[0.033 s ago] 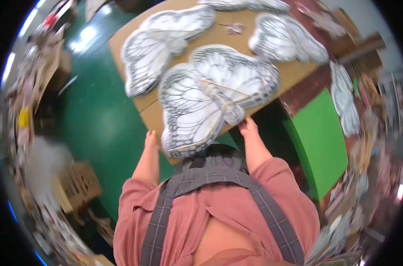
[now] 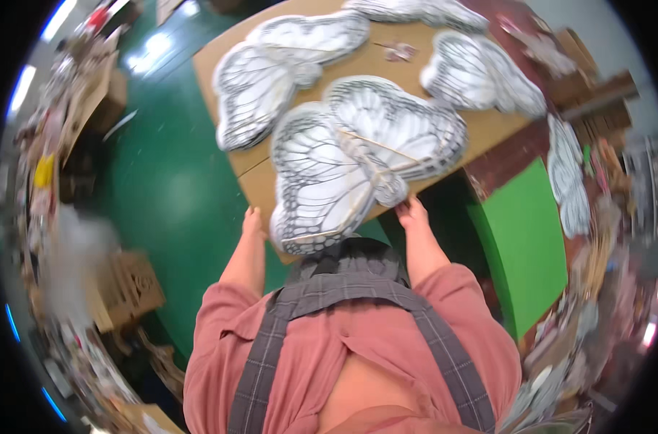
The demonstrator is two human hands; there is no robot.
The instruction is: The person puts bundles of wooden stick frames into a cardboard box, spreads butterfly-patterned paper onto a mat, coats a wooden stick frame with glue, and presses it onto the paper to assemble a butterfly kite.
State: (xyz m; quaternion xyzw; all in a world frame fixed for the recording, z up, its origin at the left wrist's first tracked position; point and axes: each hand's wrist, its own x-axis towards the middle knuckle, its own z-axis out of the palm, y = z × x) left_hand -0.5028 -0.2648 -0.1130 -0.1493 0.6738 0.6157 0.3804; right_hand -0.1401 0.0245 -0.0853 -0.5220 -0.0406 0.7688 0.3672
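My left hand [image 2: 252,220] is closed on the near left edge of a large brown cardboard sheet [image 2: 251,186]. At the near edge, right of centre, my right hand [image 2: 411,210] grips the same sheet, its fingers partly hidden. On the cardboard between my hands lies a big white butterfly cutout [image 2: 318,184] with black vein lines and thin sticks across its wings. Behind it to the left rests another white butterfly [image 2: 253,90]. A third butterfly [image 2: 466,72] lies at the right, and part of one more [image 2: 419,10] shows at the far edge.
A small pinkish item [image 2: 399,51] lies among the butterflies. Bright green board [image 2: 528,246] stands at the right beside the cardboard. A pale wing-shaped piece [image 2: 566,177] is past it. Left are the green floor [image 2: 177,188], a cardboard box [image 2: 130,286] and crowded shelving.
The whole view has shifted, so things appear slightly farther right. My hands keep their places on the cardboard edge, and the butterflies lie the same way on it.
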